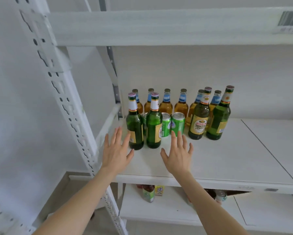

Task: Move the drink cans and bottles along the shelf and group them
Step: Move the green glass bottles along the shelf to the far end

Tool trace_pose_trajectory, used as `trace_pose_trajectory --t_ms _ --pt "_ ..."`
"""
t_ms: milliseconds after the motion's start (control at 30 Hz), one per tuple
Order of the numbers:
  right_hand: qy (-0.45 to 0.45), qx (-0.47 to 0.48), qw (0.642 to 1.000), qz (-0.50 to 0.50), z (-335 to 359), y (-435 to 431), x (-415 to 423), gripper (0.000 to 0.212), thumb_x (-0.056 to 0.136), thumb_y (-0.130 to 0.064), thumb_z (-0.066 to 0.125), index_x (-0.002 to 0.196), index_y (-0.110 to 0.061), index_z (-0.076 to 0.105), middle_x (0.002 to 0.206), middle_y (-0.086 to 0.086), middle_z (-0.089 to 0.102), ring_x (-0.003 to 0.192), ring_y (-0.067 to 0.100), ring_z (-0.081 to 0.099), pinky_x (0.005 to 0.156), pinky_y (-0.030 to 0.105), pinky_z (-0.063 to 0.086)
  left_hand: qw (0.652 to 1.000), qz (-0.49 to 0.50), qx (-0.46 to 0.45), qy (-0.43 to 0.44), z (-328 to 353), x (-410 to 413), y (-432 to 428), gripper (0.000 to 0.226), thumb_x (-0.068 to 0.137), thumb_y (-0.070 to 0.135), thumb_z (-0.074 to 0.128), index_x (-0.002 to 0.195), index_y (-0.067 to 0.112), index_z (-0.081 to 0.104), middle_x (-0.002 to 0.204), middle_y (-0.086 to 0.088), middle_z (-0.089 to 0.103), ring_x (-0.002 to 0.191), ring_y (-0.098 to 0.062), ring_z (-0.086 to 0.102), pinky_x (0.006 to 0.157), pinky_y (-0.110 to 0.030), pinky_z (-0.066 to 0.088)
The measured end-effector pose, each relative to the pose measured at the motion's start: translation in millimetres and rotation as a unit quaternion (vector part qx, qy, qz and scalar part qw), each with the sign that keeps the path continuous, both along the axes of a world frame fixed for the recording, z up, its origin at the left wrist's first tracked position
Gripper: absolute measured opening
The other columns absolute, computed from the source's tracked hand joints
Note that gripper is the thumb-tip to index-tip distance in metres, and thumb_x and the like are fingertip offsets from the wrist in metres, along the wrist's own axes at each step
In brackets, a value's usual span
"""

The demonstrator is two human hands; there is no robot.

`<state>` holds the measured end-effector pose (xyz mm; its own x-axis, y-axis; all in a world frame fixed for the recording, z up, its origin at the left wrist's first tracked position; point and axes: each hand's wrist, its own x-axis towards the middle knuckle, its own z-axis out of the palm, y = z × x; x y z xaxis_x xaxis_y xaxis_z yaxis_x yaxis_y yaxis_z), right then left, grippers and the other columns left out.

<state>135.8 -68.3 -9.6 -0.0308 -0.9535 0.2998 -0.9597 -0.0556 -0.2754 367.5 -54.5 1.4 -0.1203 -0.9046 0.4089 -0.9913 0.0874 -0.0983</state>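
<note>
Shelf (235,155): a white board carries all the drinks at its left end; its right part is bare.

Back row: six amber bottles (166,106) stand upright along the rear wall, close together.

Front: two green bottles (154,129) stand side by side at the left, and two more green bottles (199,124) stand to the right, in front of the amber row.

Left hand (116,151): fingers straight and spread, holding nothing, just beside the leftmost green bottle. Contact cannot be confirmed.

Right hand (178,155): also flat and empty, fingertips in front of the cans.

Cans (178,123): two green ones stand between the bottle pairs; a third is partly hidden behind the left pair.

Assessment: grouping appears well advanced, but the green bottles are split into two pairs. The step in hand looks like a reach. The next move calls for a firm grasp low on a bottle and a slide that does not tip its neighbours.
</note>
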Motion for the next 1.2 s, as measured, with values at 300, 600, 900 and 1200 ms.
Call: trace_pose_trajectory --t_ms 300,600,900,1200 --pt "-0.125 0.013 0.992 0.005 4 -54 42 0.086 0.086 -0.056 0.055 0.152 -0.018 0.016 0.153 0.003 0.035 0.139 0.025 0.033 0.111 0.045 0.029 0.967 -0.048 -0.017 0.249 23 7 -63 0.07 0.092 0.056 0.046 0.147 0.015 0.032 0.148 -0.008 0.043 0.136 -0.024 0.041 0.109 -0.037 0.036" --pt "-0.44 0.068 0.891 0.092 -7 -101 44 0.063 0.073 -0.034 0.083 0.124 -0.03 0.047 0.114 -0.017 0.063 0.102 -0.004 0.06 0.089 0.026 0.053 0.825 -0.094 0.135 0.541 45 -4 -105 0.042 0.09 0.038 0.066 0.126 0.032 0.046 0.111 0.018 0.062 0.105 0.002 0.057 0.095 -0.031 0.049" --pt "-0.504 0.096 0.849 0.125 -3 -109 37 0.066 0.067 -0.024 0.088 0.12 -0.034 0.051 0.109 -0.026 0.062 0.097 -0.019 0.056 0.071 0.007 0.046 0.772 -0.096 0.139 0.613 45 -8 -118 0.04 0.09 0.037 0.066 0.127 0.032 0.051 0.116 0.01 0.065 0.109 -0.007 0.061 0.093 -0.031 0.052" --pt "-0.562 0.137 0.805 0.133 5 -97 30 0.057 0.069 -0.014 0.086 0.115 -0.033 0.057 0.106 -0.017 0.068 0.098 0.001 0.064 0.076 0.02 0.054 0.774 -0.085 0.101 0.619 46 -17 -109 0.036 0.093 0.035 0.063 0.125 0.036 0.047 0.113 0.013 0.063 0.108 -0.003 0.059 0.091 -0.027 0.048"
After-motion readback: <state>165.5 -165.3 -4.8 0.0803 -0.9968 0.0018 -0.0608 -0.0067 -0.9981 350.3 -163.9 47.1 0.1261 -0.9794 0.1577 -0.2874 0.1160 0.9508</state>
